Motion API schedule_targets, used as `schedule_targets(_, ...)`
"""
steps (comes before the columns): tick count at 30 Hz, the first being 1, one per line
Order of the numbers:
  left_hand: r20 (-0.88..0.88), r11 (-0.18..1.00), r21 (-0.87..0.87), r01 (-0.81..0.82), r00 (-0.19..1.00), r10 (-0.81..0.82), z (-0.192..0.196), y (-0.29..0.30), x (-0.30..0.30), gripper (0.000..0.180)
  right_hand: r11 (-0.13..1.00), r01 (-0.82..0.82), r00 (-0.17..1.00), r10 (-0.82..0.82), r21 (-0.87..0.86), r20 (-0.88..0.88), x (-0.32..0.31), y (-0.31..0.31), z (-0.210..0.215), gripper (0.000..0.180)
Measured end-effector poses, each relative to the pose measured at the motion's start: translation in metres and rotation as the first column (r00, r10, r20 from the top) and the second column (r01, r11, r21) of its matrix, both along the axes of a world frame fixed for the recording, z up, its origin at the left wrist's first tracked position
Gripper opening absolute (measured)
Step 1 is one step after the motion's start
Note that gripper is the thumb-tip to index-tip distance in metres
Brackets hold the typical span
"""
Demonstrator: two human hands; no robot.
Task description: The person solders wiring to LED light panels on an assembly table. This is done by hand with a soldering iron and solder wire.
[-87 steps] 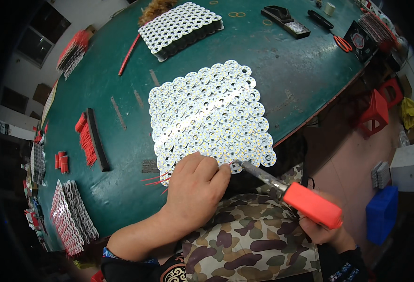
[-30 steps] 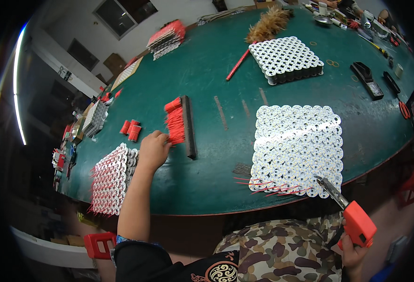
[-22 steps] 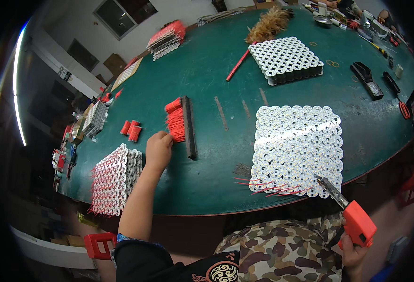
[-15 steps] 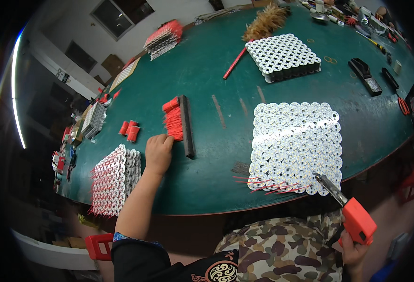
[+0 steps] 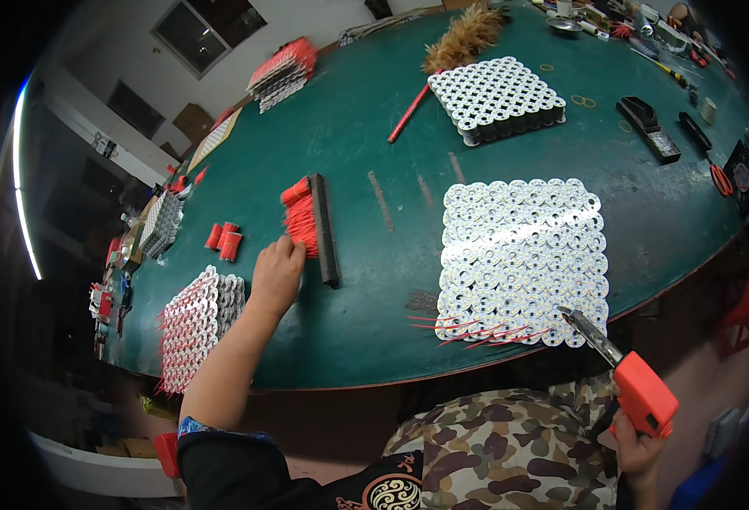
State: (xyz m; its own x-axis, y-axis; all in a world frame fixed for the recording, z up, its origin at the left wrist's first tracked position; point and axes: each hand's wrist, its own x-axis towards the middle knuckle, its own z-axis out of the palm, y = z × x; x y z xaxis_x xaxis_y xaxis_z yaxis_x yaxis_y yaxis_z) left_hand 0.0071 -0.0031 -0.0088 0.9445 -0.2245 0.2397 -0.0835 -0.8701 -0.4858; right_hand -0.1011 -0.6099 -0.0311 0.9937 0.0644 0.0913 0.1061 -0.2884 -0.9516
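Note:
My left hand (image 5: 277, 274) reaches across the table to a pile of short red wires (image 5: 303, 225) beside a dark bar (image 5: 325, 229). Its fingers are curled together, touching the near end of the pile; whatever is between the fingertips is hidden. At the lower right my right hand (image 5: 636, 450) is wrapped round the handle of a red soldering gun (image 5: 645, 395). The gun's metal tip rests at the near right part of a white panel of round LED boards (image 5: 523, 212). Several red wires (image 5: 476, 330) stick out along the panel's near left edge.
Left of my forearm stands a stack of white panels with red wires (image 5: 189, 327); red wire bundles (image 5: 228, 244) lie behind it. Farther back are another panel stack (image 5: 498, 98), a feather duster (image 5: 468, 38) and a black tool (image 5: 649, 129). Red-handled scissors (image 5: 720, 180) lie right.
The view has shifted slightly, so the table things sit a little farther left. My left hand stays at the red wires, fingers curled. The soldering gun keeps its place on the panel.

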Motion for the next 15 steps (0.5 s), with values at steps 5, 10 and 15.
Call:
schedule_targets(5,-0.086,0.997,0.016,-0.081,0.993,0.082,0.014,-0.006,0.002,0.021,1.000,-0.017,1.000,0.017,-0.011,0.004,0.002,-0.002,-0.001,0.030)
schedule_targets(10,-0.124,0.981,-0.083,-0.176,0.978,0.165,0.021,-0.012,0.004,0.016,1.000,-0.003,1.000,0.003,0.008,0.005,0.002,-0.004,-0.004,0.031)
schedule_targets(15,-0.165,0.978,-0.121,-0.168,0.975,0.147,0.023,-0.001,0.006,0.010,1.000,0.000,1.000,0.000,0.004,-0.011,0.003,-0.004,-0.003,0.031)
